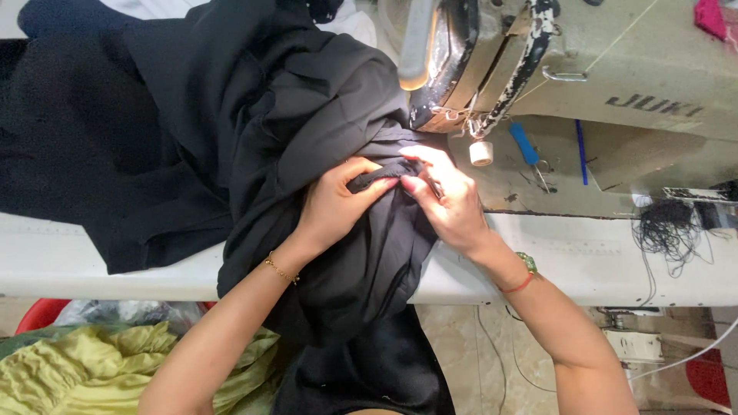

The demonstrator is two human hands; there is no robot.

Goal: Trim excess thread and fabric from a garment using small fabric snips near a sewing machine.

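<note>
A large piece of black fabric (254, 131) is heaped over the white table (584, 253) and hangs off its front edge. My left hand (338, 201) pinches a folded edge of this fabric just in front of the sewing machine's needle area. My right hand (450, 198) grips the same edge from the right, fingertips almost touching the left hand's. Both hands lie directly below the worn head (461, 69) of the cream sewing machine (615, 69). A gold bracelet circles my left wrist and a red thread band my right.
A white thread spool (481, 152), a blue-handled tool (527, 146) and a blue pen (581, 151) lie on the machine bed. A tangle of black thread (669, 227) sits at the right. Yellow-green cloth (92, 369) fills a bin under the table at left. Cables run across the tiled floor.
</note>
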